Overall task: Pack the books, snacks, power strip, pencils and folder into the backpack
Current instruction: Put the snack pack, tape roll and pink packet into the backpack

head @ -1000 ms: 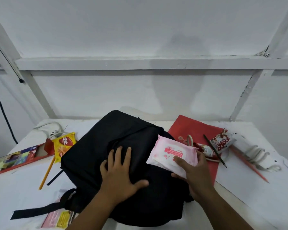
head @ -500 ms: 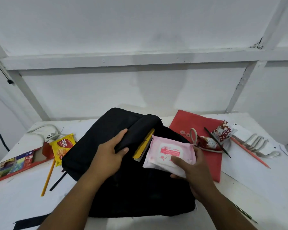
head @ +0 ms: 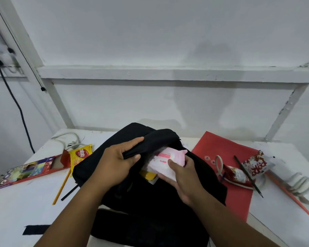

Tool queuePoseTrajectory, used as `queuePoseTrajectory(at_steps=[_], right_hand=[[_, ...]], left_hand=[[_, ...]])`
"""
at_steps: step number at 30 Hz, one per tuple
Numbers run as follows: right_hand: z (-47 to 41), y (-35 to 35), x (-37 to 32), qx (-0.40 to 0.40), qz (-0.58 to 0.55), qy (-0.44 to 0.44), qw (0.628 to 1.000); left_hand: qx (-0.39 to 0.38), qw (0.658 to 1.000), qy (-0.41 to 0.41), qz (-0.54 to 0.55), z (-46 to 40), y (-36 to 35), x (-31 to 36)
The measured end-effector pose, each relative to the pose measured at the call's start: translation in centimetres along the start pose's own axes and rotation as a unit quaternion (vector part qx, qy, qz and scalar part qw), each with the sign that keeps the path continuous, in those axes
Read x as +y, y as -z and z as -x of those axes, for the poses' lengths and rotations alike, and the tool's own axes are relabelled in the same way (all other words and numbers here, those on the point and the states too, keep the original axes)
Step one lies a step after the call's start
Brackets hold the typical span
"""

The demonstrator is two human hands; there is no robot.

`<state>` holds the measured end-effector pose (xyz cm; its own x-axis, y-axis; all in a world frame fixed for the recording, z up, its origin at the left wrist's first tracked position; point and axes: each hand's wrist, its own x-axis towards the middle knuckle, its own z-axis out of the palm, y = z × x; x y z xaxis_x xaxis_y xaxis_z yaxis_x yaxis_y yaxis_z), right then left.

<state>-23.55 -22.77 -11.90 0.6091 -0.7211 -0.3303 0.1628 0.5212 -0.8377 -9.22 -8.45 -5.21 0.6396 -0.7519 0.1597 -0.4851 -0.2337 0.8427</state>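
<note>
Your left hand (head: 118,162) keeps a closed grip on the raised flap of the black fabric backpack (head: 150,202) on the white tabletop (head: 25,202). Your right hand (head: 182,177) has a grip round the soft pink plastic packet (head: 165,160), half inside the opening above a yellow book edge (head: 148,175).

I see the black backpack (head: 150,202) lying flat mid-table, its flap lifted open. A pink packet (head: 165,162) sits half inside the mouth, above a yellow book edge (head: 147,175). The red folder (head: 219,154) lies just right of it.
</note>
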Motion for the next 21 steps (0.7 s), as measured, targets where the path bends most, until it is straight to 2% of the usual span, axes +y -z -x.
queuePoseTrajectory(at_steps=[2, 5, 6, 10, 12, 15, 21], right_hand=[[-1.1, -0.4, 0.5, -0.024, 0.015, -0.009, 1.000], [-2.2, 0.0, 0.7, -0.016, 0.235, 0.033, 0.971], [-2.6, 0.4, 0.6, -0.011, 0.265, 0.037, 0.963], [-3.4, 0.7, 0.2, -0.014, 0.182, 0.005, 0.983], [-3.8, 0.0, 0.6, -0.004, 0.167, 0.028, 0.986], [-4.6, -1.5, 1.1, 0.012, 0.139, 0.043, 0.989], [-6.6, -3.5, 1.4, 0.066, 0.068, 0.011, 0.995]], left_hand=[[0.005, 1.000, -0.004, -0.014, 0.0, 0.1, 0.6], [0.016, 0.999, -0.002, -0.036, -0.2, 0.2, 1.5], [0.017, 0.999, -0.001, -0.040, -0.2, 0.2, 1.8], [0.032, 0.999, 0.002, -0.040, -0.3, 0.0, 2.8], [0.045, 0.998, 0.000, -0.042, -0.3, 0.0, 3.3], [0.048, 0.998, 0.003, -0.037, -0.3, 0.2, 4.0], [0.051, 0.998, 0.011, -0.032, -0.7, 0.3, 4.2]])
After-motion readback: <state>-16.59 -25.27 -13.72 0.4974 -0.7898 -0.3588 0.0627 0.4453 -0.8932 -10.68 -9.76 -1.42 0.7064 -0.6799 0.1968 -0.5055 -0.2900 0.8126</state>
